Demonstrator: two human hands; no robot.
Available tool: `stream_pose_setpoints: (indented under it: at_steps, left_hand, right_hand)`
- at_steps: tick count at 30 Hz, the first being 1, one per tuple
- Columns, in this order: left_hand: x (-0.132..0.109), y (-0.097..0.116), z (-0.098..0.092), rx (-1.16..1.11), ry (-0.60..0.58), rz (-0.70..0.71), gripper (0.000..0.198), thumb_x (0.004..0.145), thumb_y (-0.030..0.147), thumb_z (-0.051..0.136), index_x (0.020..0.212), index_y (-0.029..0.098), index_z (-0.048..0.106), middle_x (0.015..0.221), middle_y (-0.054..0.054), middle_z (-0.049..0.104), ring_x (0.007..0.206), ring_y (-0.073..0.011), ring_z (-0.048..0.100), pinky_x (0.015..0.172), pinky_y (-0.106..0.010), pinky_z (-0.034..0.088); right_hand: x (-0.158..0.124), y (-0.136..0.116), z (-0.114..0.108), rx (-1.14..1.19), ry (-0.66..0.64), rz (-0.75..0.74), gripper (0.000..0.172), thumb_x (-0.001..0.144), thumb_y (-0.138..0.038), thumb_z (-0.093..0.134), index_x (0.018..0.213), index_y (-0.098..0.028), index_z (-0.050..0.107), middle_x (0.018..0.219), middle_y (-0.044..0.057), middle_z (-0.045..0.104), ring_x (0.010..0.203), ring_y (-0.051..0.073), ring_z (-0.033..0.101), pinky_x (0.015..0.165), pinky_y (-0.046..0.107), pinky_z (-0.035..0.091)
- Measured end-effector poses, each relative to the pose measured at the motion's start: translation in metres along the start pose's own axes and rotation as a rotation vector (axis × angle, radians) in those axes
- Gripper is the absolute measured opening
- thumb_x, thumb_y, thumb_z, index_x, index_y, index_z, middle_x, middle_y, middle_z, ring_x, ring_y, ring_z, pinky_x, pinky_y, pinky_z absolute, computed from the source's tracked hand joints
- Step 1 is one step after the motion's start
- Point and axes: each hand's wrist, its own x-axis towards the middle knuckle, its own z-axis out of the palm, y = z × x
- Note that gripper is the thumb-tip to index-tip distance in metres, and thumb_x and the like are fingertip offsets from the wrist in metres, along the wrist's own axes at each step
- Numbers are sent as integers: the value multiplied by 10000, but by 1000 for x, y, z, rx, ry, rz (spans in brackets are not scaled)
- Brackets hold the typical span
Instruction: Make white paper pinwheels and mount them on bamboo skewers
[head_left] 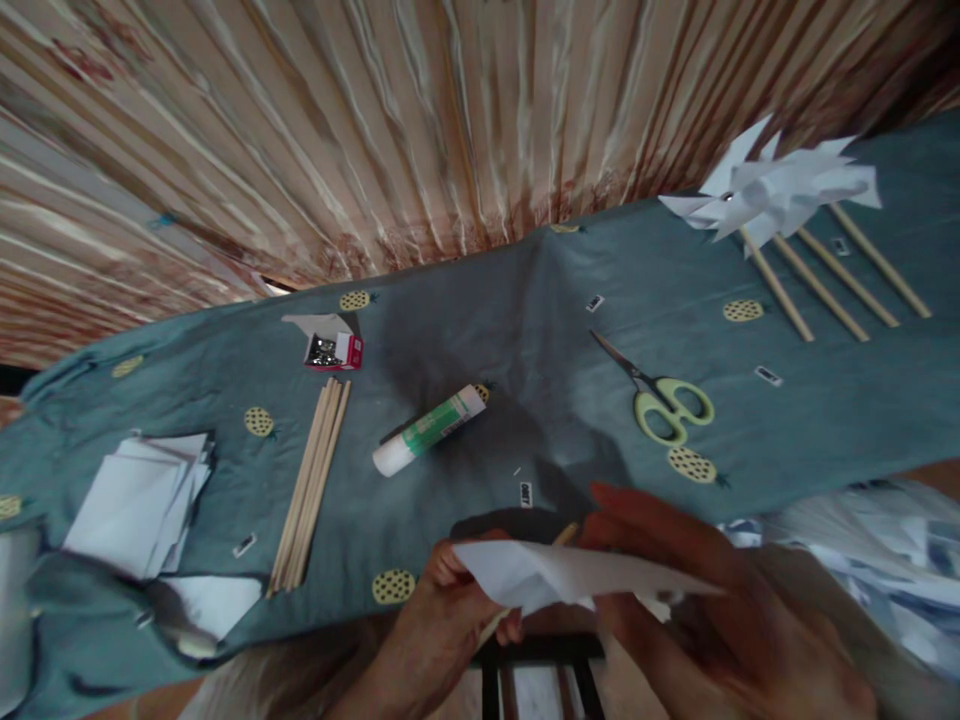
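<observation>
Above the table's front edge, my left hand (442, 605) is closed on a folded white paper pinwheel (544, 575), pinching its left side. A thin wooden stick (493, 626) runs behind the paper, its tip showing over the top edge. My right hand (697, 600) is closed around the pinwheel's right side, fingers above the paper and thumb below; it is slightly blurred. Beyond the hands lies a white and green glue stick (430, 430). Green-handled scissors (656, 395) rest with blades spread, up and right of the pinwheel.
Finished pinwheels (787, 190) on sticks lie at the far right. Several wooden sticks (309, 485) lie left of the glue, below a small red box (334, 350) of metal pins. White paper squares (139, 500) are stacked at the left on the green tablecloth (480, 320). A curtain (420, 130) hangs behind.
</observation>
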Motion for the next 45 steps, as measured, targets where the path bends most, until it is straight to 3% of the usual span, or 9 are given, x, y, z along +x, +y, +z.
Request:
stream_pose_setpoints:
  at_steps: [3, 8, 13, 17, 24, 39, 45]
  left_hand:
    - [1, -4, -4, -6, 9, 11, 303, 539, 394, 891, 625, 144, 744, 490, -9, 595, 442, -59, 483, 464, -170, 375]
    - [-1, 1, 3, -71, -32, 35, 291, 553, 389, 884, 664, 144, 773, 484, -3, 566, 448, -47, 455, 446, -156, 354]
    - [-4, 7, 10, -122, -18, 33, 369, 524, 312, 904, 839, 155, 794, 525, 8, 580, 432, -22, 417, 420, -143, 314]
    - [-7, 3, 12, -140, -15, 62, 375, 538, 260, 903, 878, 154, 788, 675, -24, 666, 503, -26, 485, 464, -138, 366]
    - [-19, -16, 13, -149, -23, 18, 415, 562, 270, 900, 948, 178, 777, 779, -33, 722, 600, -49, 583, 606, -152, 479]
    - [-18, -38, -5, -127, 23, -27, 483, 557, 236, 901, 1010, 149, 758, 887, -73, 740, 632, -74, 642, 664, -187, 523]
    - [-13, -47, -10, -150, 0, -22, 517, 500, 276, 926, 975, 149, 767, 854, -71, 737, 651, -94, 643, 676, -215, 521]
  right_hand:
    - [9, -2, 3, 81, -29, 127, 356, 799, -325, 691, 1150, -323, 635, 869, 9, 770, 718, 201, 738, 646, 266, 621]
    - [29, 1, 8, 479, -80, 318, 289, 772, -297, 717, 1039, -222, 636, 865, 29, 755, 735, 165, 720, 618, 227, 585]
    - [39, 11, 16, 760, -146, 399, 292, 703, -293, 779, 943, -191, 646, 819, 18, 741, 676, 131, 673, 592, 216, 536]
    - [44, 16, 20, 823, -186, 465, 321, 663, -299, 797, 931, -189, 659, 854, 21, 744, 673, 132, 659, 603, 238, 518]
    - [48, 22, 18, 749, -344, 442, 337, 607, -303, 825, 883, -177, 679, 817, 9, 746, 676, 125, 651, 630, 247, 501]
    - [60, 22, 22, 489, -568, 458, 213, 560, -183, 767, 754, -173, 679, 694, -16, 735, 621, 134, 650, 598, 242, 484]
    - [70, 31, 28, 200, -622, 416, 222, 516, -190, 750, 685, -190, 606, 630, -33, 682, 602, 142, 613, 563, 245, 453]
